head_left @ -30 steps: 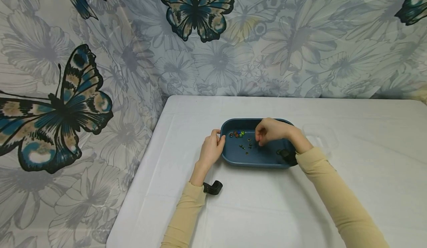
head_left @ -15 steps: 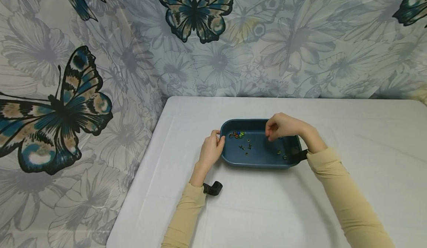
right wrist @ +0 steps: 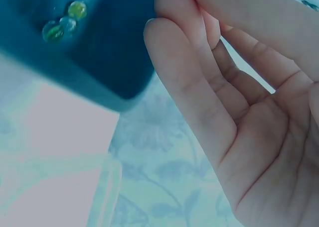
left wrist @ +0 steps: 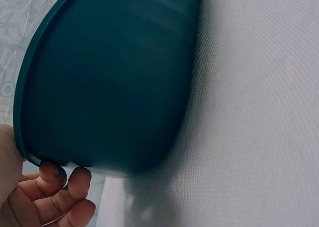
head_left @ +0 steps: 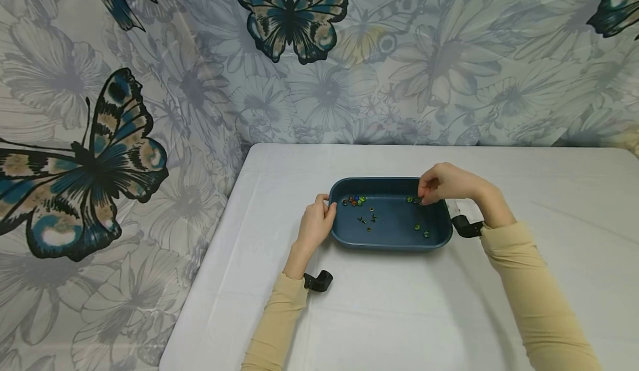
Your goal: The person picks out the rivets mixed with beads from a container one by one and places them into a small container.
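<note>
- Lying in the far left part of the blue tray (head_left: pixel 391 232), a cluster of glass marbles (head_left: pixel 355 201) showed red, orange, blue and green.
- Near the tray's middle, several small brass-coloured pieces (head_left: pixel 374 218) lay scattered, too small for their form to be told.
- Toward the near right corner sat 2 greenish marbles (head_left: pixel 417 227), apart from each other.
- In the far right part lay a small group (head_left: pixel 410 199) beside the right hand (head_left: pixel 449 183); the right wrist view showed 3 marbles (right wrist: pixel 65 24) close together, yellow-green, clear and green.
- The right hand hung over the tray's far right corner, its fingers bent and the tips gathered close; whether they pinched anything could not be told.
- The left hand (head_left: pixel 315 221) gripped the tray's left edge, its fingers curled against the wall.
- The tray rested on a white-covered table (head_left: pixel 384 315).
- Beyond its right end, a clear-edged object (right wrist: pixel 114 187) lay partly out of view.
- Black devices (head_left: pixel 319 281) sat at the wrists, next to beige sleeves (head_left: pixel 277 315).
- Behind the table hung a grey floral backdrop (head_left: pixel 324 105) with large butterflies (head_left: pixel 292 16).
</note>
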### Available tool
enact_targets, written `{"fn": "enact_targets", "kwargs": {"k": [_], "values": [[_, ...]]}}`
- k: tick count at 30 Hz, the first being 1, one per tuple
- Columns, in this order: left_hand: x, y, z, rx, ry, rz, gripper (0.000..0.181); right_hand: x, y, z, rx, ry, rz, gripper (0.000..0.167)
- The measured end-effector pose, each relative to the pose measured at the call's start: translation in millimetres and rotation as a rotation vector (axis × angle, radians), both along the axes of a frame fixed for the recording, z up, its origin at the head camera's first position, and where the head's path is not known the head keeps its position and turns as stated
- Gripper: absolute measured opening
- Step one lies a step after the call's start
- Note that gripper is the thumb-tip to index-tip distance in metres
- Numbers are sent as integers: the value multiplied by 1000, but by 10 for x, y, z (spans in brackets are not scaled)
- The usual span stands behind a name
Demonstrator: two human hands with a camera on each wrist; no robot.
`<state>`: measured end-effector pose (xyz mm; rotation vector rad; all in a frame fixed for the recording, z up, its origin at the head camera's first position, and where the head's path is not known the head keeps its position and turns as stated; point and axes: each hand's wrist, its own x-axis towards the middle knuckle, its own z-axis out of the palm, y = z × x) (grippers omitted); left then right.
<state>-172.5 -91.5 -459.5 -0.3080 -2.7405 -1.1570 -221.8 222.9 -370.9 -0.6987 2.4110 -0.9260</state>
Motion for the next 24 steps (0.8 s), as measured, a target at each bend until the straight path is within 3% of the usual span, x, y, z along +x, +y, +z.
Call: {"fn": "enact_targets", "kwargs": {"k": [24], "values": [[11, -3, 8, -9, 30, -9, 29, 73, 253, 18, 22, 47, -72, 14]]}}
